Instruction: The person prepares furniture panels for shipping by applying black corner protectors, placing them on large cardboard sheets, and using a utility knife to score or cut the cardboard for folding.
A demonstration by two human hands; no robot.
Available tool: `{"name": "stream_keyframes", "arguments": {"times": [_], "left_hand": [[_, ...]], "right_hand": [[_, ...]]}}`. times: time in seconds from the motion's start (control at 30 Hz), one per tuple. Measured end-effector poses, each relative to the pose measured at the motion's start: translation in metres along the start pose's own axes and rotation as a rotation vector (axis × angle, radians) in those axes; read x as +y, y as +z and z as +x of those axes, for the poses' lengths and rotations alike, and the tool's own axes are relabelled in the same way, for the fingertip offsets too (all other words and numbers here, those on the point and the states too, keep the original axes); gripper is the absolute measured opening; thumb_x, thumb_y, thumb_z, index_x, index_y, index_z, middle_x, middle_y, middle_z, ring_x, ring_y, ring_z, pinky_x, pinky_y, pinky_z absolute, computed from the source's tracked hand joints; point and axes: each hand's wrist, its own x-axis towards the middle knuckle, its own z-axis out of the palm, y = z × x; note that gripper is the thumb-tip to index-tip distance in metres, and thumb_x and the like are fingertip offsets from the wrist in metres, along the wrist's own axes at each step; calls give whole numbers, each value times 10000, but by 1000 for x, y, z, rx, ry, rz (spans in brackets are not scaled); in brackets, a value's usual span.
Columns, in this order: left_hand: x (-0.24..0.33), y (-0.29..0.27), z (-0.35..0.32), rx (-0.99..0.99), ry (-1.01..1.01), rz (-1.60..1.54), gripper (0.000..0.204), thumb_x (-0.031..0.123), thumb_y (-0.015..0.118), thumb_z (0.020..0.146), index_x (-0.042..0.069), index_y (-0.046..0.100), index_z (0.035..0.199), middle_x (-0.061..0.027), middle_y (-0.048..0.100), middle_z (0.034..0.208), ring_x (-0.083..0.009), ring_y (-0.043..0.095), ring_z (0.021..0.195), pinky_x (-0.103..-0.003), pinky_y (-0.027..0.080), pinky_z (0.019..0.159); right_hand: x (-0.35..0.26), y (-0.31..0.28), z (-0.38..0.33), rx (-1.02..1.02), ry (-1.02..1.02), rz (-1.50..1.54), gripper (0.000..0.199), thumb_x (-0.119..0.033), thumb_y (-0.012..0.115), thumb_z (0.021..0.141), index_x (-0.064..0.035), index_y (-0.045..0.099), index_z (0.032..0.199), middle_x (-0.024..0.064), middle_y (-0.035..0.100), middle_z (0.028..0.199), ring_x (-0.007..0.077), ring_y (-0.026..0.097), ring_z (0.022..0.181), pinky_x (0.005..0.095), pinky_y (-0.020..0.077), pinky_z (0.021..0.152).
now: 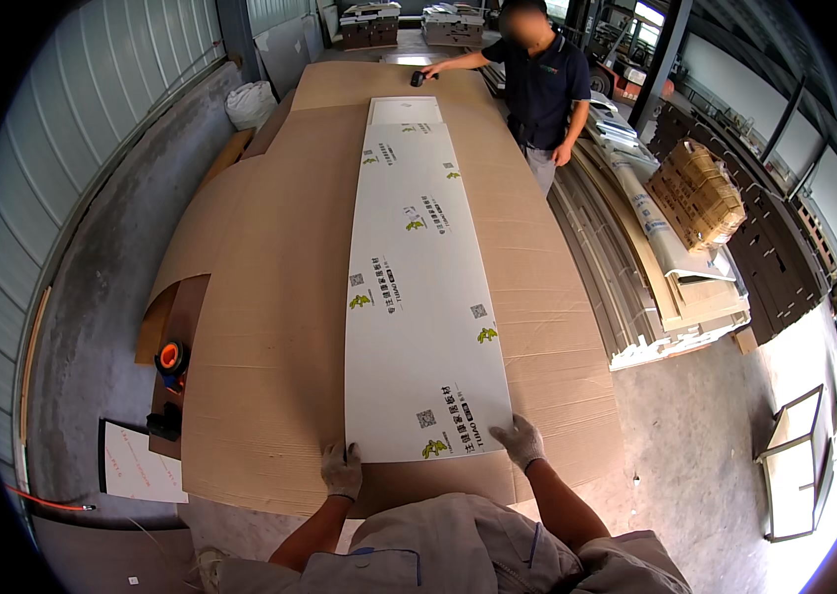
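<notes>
A long white panel [418, 267], printed with dark lettering, square codes and green figures, lies lengthwise on brown cardboard [270, 327]. My left hand [342, 470], in a pale work glove, grips its near left corner. At the near right corner my right hand [520, 442], gloved too, is closed on the panel's edge. The undersides of both hands are hidden. A smaller white piece [404, 109] shows at the panel's far end. Across the table a person [542, 94] in a dark shirt rests one hand on a small black object [418, 78], too small to name.
A tape roll [171, 358] with an orange core and a black object [165, 423] sit on a brown board at the left. Stacked boards [627, 267] and a strapped carton bundle [698, 195] stand at the right. A metal frame [793, 460] is on the floor.
</notes>
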Motion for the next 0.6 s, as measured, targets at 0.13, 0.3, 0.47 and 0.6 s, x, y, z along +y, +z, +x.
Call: {"name": "stream_keyframes", "arguments": {"times": [0.13,0.3,0.47,0.6], "left_hand": [[1,-1,-1,-11,-17,-2,255,283,694,994,37,746,1040,-236,688,978,-472,658,914,-574,529,807],[3,-2,-2,-10,-37,4,255,286,691,995,39,740,1036,-238,688,983,-470,659,920,-572,531,813],[9,-7,16,-198,-199,129,389,380,665,1041,1,729,1099,-216,731,1004,-415,708,939,-522,559,823],[24,-30,61,-490,-603,-197,484,445,635,1066,-25,727,1129,-188,758,964,-335,734,884,-462,569,804]], "right_hand": [[-5,-2,-2,-14,10,2,629,-415,850,892,-3,709,1346,181,787,1220,277,756,1106,405,585,955],[-20,-5,-6,13,4,9,614,-414,865,878,5,731,1307,192,794,1184,271,764,1076,408,589,941],[-17,0,-2,66,156,-20,627,-435,903,829,44,756,1206,199,806,1103,284,780,1007,415,600,904],[-35,1,-3,53,204,-158,630,-467,918,795,47,776,1130,201,813,1044,314,786,976,416,602,886]]}}
